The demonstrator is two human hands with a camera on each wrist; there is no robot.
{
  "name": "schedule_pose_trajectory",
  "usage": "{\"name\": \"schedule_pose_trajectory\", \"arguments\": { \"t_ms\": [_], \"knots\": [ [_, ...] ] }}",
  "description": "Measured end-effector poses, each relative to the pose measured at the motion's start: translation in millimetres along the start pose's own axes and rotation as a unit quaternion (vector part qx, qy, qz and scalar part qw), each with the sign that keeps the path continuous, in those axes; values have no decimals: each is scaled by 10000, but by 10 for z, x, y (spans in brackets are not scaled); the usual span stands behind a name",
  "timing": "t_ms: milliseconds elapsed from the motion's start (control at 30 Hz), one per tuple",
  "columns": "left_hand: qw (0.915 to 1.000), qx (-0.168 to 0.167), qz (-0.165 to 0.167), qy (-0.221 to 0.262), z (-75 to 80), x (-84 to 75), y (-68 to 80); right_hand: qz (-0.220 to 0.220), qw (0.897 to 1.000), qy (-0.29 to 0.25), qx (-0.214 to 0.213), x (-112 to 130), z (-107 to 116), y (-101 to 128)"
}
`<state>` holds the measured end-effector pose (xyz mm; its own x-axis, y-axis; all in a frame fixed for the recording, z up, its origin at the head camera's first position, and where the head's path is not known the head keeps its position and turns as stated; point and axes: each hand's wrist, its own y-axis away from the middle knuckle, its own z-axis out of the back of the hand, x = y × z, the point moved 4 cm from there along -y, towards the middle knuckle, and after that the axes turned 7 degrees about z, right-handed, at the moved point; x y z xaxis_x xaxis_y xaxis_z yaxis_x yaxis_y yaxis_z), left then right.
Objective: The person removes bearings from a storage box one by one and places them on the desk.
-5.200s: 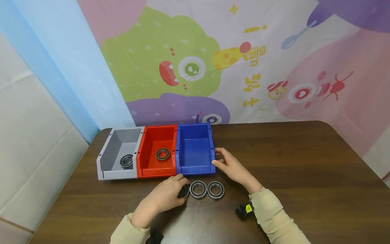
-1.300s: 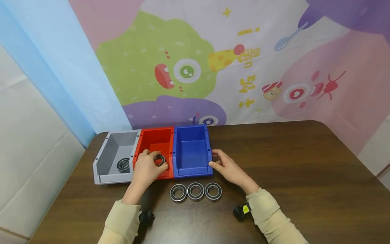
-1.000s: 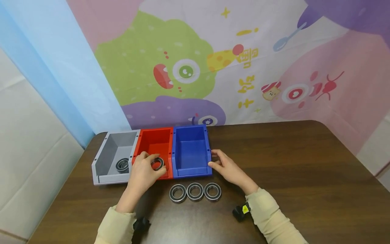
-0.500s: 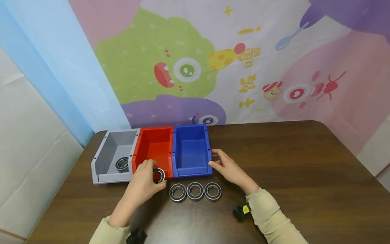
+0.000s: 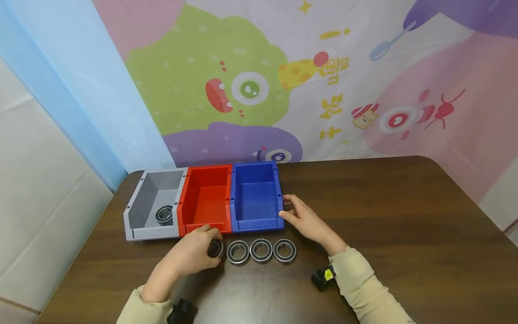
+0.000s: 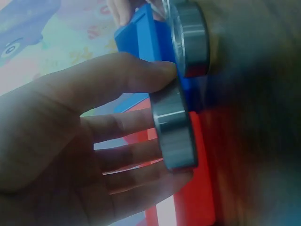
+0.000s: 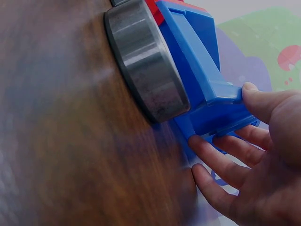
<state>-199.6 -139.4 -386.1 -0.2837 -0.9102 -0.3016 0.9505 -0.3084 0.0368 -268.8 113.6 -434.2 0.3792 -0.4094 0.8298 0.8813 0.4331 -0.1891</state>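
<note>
Pinching a metal ring [image 6: 174, 129], the left hand [image 5: 188, 254] is just in front of the red bin [image 5: 207, 198], its thumb on one side of the ring's rim and its fingers on the other, parted only as far as the ring between them. The held ring is at the left end of a row, with a small gap before its neighbour; whether it touches the table [image 5: 384, 216] cannot be told.

Three more rings lie flat in that row: the near neighbour [image 5: 238, 262], the middle ring [image 5: 261, 260] and the end ring [image 5: 285, 260]. They sit side by side, touching or very nearly so, in front of the red bin and the blue bin [image 5: 256, 198].

The right hand [image 5: 305, 221] rests at the front right corner of the blue bin, thumb tip against the edge and fingers loosely bent and spread along the outer side; it is about half unfolded, and lifts nothing.

To the left of the red bin, the grey bin [image 5: 163, 198] holds dark rings [image 5: 162, 220] near its front, seemingly one on another. All three bins stand side by side toward the back left of the brown table. Behind hangs a cloth [image 5: 186, 67] printed with cartoon creatures, and a black wrist device [image 5: 321, 280] with a yellow tag shows by the right sleeve [image 5: 364, 279].
</note>
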Motion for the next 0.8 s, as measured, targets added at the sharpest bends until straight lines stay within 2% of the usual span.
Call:
{"name": "schedule_pose_trajectory", "arguments": {
  "t_ms": [200,500,800],
  "knots": [
    [9997,170,149,26,-76,-19,-8,-33,10000,9,-5,-8,-3,-5],
    [9995,174,202,-147,-136,-21,-11,-35,10000,46,-10,3,-5,-8],
    [9990,234,-62,-384,-174,-54,-13,-19,10000,66,-18,4,8,-6]
  ]
}}
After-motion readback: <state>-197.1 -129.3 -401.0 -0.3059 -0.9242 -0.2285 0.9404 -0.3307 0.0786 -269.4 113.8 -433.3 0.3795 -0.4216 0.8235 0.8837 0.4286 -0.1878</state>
